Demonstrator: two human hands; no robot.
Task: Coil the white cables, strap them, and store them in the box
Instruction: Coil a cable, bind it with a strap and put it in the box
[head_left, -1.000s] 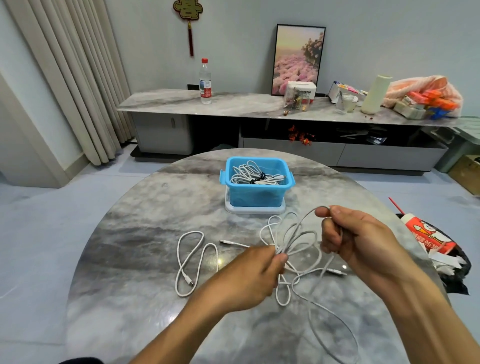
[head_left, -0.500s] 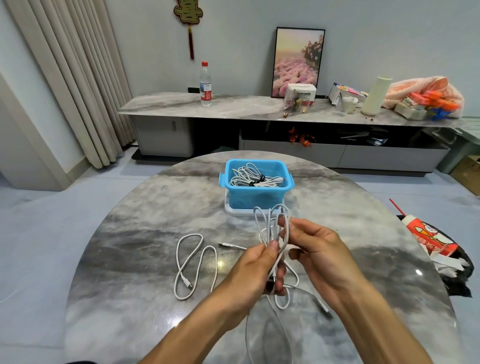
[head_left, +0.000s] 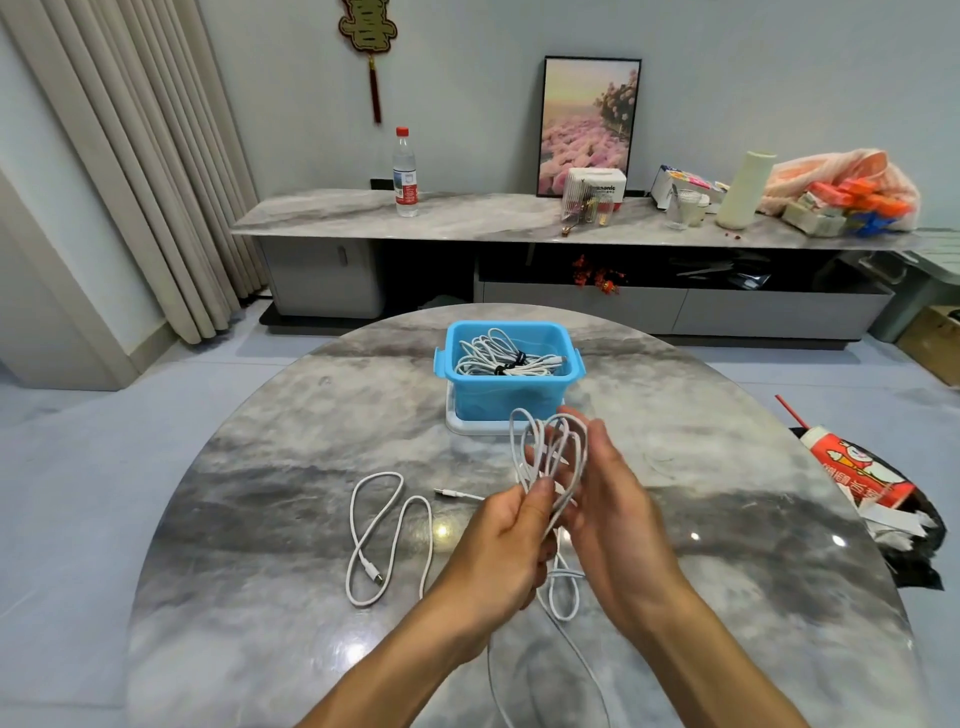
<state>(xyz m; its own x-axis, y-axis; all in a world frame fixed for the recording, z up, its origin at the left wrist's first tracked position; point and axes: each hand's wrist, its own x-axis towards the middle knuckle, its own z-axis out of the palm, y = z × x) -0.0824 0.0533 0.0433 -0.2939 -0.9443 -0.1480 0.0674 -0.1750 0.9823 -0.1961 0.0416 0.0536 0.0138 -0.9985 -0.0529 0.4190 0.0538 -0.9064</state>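
Note:
My left hand (head_left: 501, 540) pinches a bunch of white cable loops (head_left: 545, 447) that stand up above its thumb. My right hand (head_left: 605, 499) is right beside them, fingers extended along the loops' right side. The slack of this white cable hangs below both hands and trails on the table toward me. A second white cable (head_left: 387, 535) lies loose on the table to the left, its plug end near my left hand. The blue box (head_left: 506, 395) stands just beyond my hands on a white lid and holds coiled white cables tied with black straps.
The work happens on a round grey marble table (head_left: 260, 519). A snack bag and black bag (head_left: 872, 499) sit past the table's right edge. Behind is a long low cabinet (head_left: 493, 218) with a bottle, picture and clutter.
My hands came together from apart. The wide loose loops are now gathered into a tight upright bunch at my left thumb, and my right hand has moved in next to it.

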